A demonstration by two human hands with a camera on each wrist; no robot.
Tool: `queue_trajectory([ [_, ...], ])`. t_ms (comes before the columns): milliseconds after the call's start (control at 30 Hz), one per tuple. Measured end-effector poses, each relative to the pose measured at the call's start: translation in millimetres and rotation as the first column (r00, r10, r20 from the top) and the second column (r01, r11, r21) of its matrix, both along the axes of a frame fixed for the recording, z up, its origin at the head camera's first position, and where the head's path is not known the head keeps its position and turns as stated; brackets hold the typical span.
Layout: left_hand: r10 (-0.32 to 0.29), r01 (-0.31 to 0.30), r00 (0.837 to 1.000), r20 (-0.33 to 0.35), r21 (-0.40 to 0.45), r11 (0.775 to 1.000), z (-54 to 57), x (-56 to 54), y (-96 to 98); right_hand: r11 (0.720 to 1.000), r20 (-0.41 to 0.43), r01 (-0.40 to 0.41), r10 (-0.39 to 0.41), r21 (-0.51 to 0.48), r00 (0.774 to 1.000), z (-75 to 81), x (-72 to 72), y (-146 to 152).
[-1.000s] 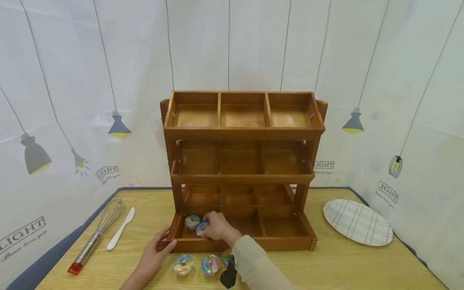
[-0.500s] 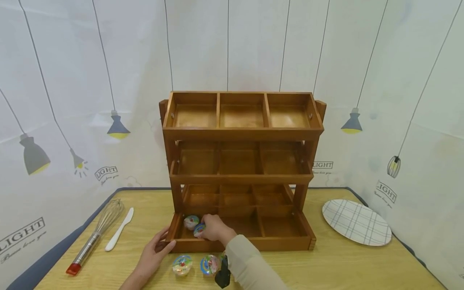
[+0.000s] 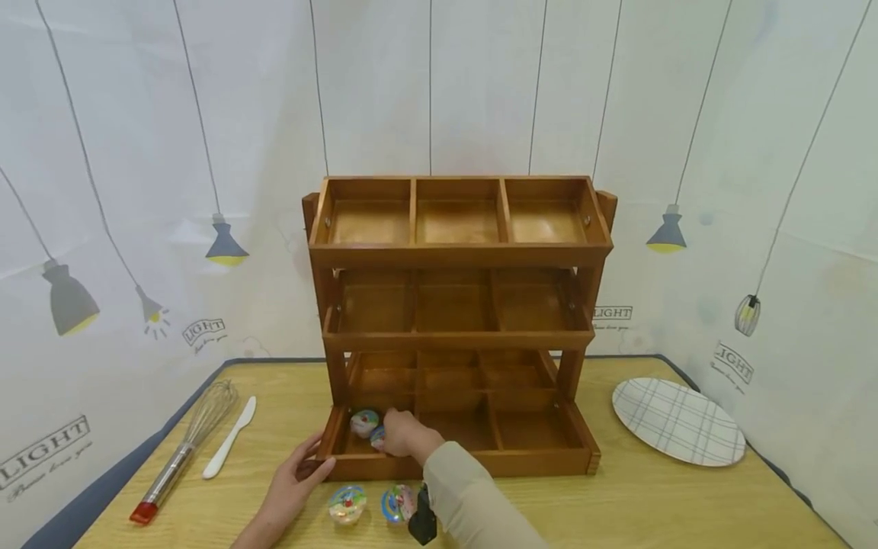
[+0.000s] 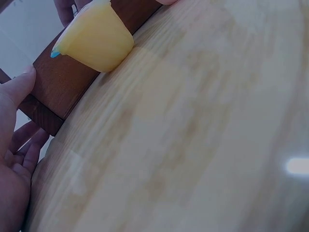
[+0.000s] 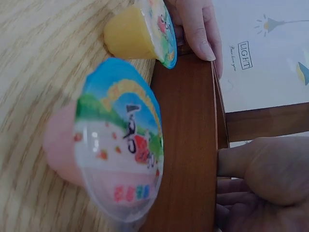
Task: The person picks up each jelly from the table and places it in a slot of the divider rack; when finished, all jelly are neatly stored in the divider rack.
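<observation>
Lamp-printed pale walls (image 3: 480, 84), wooden table (image 3: 686, 503)

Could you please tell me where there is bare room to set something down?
The widest bare patch of table lies between the sleeve, rack and plate; a smaller one, between the knife and rack. The upper tiers look bare too. It is crowded around the left hand, yellow cup and pink cup.

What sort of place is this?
Probably a staged tabletop set, loosely kitchen-themed: a lamp-printed backdrop surrounds the back and sides, with a wooden rack and a whisk laid out.
</observation>
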State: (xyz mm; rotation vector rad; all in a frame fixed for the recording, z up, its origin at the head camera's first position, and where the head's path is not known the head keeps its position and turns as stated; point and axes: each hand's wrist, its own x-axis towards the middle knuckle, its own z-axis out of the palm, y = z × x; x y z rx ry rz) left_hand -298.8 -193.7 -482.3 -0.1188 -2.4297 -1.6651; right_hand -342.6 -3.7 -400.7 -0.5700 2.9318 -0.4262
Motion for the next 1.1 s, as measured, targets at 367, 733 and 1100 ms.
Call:
queue_trajectory([
  [367, 0.014, -0.015, 1.000, 0.023, 0.013, 1.000, -2.4, -0.4, 2.0, 0.996, -0.118, -0.003, -0.008, -0.087, 0.993, -2.8, 5.0, 7],
  [733, 0.009, -0.009, 1.000, 0.029, -0.010, 1.000, 2.7, -1.1, 1.4, 0.922, -0.059, -0.065, 0.046, -0.382, 0.997, -10.0, 9.6, 35],
  [1100, 0.013, -0.012, 0.999, 0.041, -0.028, 1.000, 1.5, -1.0, 1.2, 0.674, 0.049, -0.183, 0.310, -0.716, 0.949, -24.2, 38.7, 128],
])
